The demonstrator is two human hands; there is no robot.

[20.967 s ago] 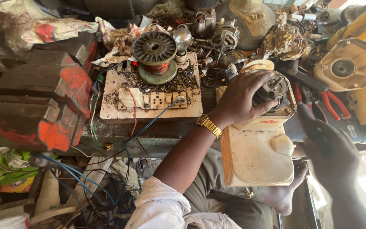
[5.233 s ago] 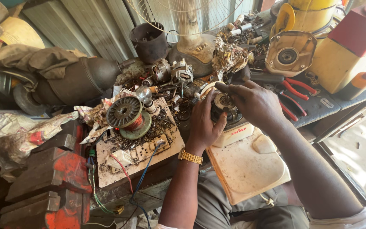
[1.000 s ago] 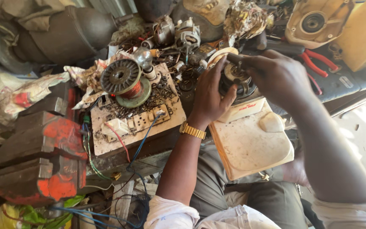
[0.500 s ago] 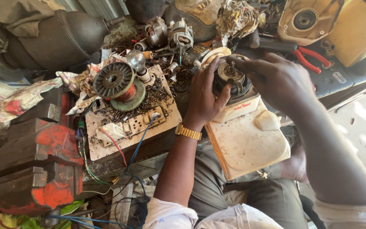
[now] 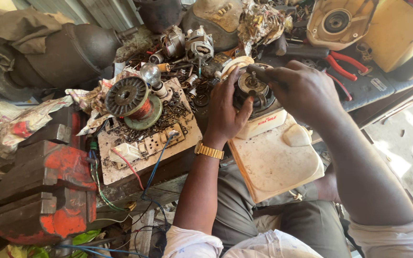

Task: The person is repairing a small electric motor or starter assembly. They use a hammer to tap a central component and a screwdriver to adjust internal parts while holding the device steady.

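- Motor [image 5: 254,91]: small round dark unit, seated at the far end of a cream housing [image 5: 276,162], at the near edge of the bench. Its round face and centre shaft point up toward the camera; the axis looks roughly upright, though the hands hide its sides.
- Housing: cream plastic, stained, long axis running from the bench edge back toward the person's lap, near end resting over the knees.
- Left hand [image 5: 225,114]: wrapped against the motor's left side, thumb and fingers closed on the body, steadying it. Gold watch [image 5: 209,150] at the wrist.
- Right hand [image 5: 302,88]: over the motor from the right, fingertips pinched narrow at the top left of the face, on a small dark part; what it grips I cannot tell.
- Board [image 5: 144,138]: pale wooden panel left of the motor, carrying sockets, loose scraps and red and blue wires.
- Spool [image 5: 132,98]: copper-wound, with a dark slotted disc on top, standing on the board's far corner; a glass bulb [image 5: 150,74] just beside it.
- Vise [image 5: 44,181]: heavy, red-painted, worn, at the left edge.
- Pliers [image 5: 342,64]: red-handled, on the bench right of the right hand.
- Yellow casing [image 5: 340,21]: round-holed, far right corner.
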